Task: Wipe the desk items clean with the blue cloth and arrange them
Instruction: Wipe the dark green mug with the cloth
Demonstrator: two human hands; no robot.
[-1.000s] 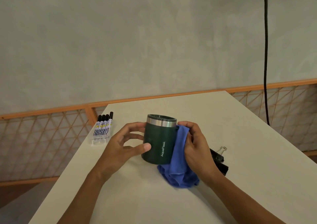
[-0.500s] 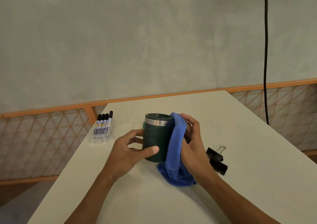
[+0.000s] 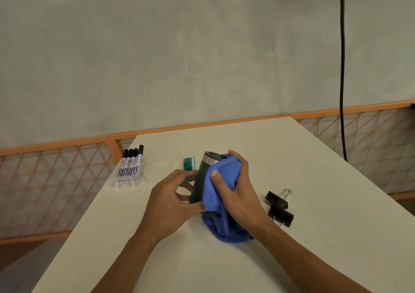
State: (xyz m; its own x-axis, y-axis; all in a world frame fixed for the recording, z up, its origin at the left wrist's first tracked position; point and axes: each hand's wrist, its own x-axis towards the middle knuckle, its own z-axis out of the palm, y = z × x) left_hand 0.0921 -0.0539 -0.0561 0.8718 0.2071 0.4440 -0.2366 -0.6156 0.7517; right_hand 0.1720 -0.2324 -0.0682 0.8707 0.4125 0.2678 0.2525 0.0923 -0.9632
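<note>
Blue soft cloth (image 3: 221, 180) covers the tilted dark green steel-rimmed tumbler (image 3: 198, 185) at desk centre; my right hand (image 3: 239, 194) clamps cloth against it, my left hand (image 3: 170, 205) grips its base. Wiping is under way, I judge; markers (image 3: 131, 165) and black binder clips (image 3: 279, 207) remain.

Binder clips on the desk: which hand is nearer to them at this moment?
Right. The right hand, pressing the blue cloth against the green mug, sits just left of the binder clips. The left hand grips the mug's far side, farther away.
</note>
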